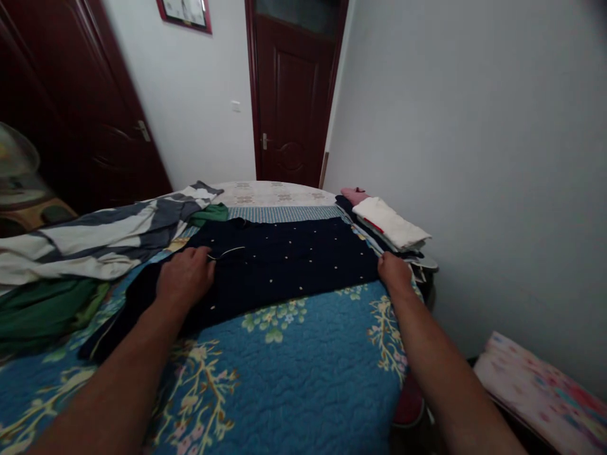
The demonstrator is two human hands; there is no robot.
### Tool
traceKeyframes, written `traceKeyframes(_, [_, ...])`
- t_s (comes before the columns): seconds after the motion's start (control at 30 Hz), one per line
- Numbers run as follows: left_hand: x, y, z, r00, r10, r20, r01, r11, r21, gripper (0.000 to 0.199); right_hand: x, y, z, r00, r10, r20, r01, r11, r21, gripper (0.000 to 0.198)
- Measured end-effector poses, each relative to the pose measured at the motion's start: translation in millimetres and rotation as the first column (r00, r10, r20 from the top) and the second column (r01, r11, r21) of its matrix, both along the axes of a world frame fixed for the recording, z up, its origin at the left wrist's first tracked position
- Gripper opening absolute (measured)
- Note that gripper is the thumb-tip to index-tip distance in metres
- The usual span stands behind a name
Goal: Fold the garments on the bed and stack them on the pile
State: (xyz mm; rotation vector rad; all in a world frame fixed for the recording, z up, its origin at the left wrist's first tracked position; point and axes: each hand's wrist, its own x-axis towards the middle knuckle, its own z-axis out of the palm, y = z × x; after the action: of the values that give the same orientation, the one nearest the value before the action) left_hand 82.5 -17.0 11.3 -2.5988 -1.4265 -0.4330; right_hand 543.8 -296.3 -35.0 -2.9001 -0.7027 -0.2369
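A dark navy garment (289, 259) with small pale dots lies spread flat across a blue floral quilt (303, 373) on the bed. My left hand (186, 275) rests on the garment's left part, fingers curled on the fabric beside a thin pale cord. My right hand (394, 272) pinches the garment's right edge at the side of the bed.
A grey and white striped cloth (104, 237) and green clothes (42, 309) lie at the left. Folded white and pink items (391, 222) are stacked at the right edge. A grey wall is close on the right, a dark door (294, 95) stands ahead, and a patterned cushion (540, 392) lies lower right.
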Motion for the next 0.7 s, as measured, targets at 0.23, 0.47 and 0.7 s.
traceKeyframes(0.23, [32,-53,-49.1,0.880,-0.475,0.003,0.471,0.870,-0.145,0.058,1,-4,2,0.999,-0.024,0.029,0.023,0.999,0.048,0.042])
traceKeyframes(0.47, [36,-58,-57.7,0.912,-0.403,-0.081,0.386,0.906,-0.172,0.062,-60,31,12,0.781,0.543,0.307,-0.612,0.765,0.202,0.042])
traceKeyframes(0.7, [37,-58,-59.6,0.920,-0.382,-0.087,0.368,0.919,-0.146,0.064,-140,65,-14,0.545,0.838,0.034,-0.834,0.538,0.123,0.064])
